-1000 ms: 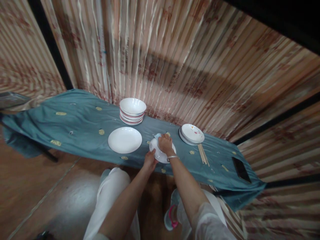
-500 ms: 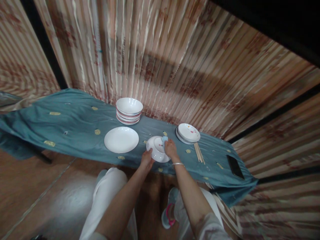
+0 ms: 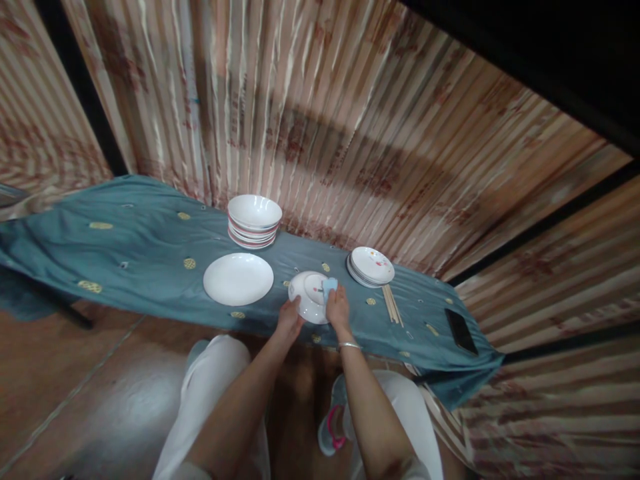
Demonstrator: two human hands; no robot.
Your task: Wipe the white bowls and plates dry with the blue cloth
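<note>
A small white plate [image 3: 311, 312] is tilted above the front of the table, with a ring and small coloured marks on the face turned to me. My left hand [image 3: 290, 318] grips its lower left rim, thumb on top. On the right of the plate, my right hand [image 3: 339, 308] presses a small light blue cloth or sponge [image 3: 329, 285] against the surface; its fingers partly hide that piece. Left of the plate lies a large white oval plate [image 3: 238, 280]. A stack of small flower-patterned plates [image 3: 373, 265] stands to the right.
A stack of white bowls with red bands [image 3: 255, 220] stands at the back left. Wooden chopsticks [image 3: 393, 305] lie before the small plates. A black phone [image 3: 461, 331] rests near the right end of the teal tablecloth [image 3: 145, 247]. Behind hangs a striped curtain [image 3: 300, 133].
My right hand and the blue piece have shifted down along the right side of the plate, fingers straighter. The left hand keeps its grip. The whole view has shifted slightly.
</note>
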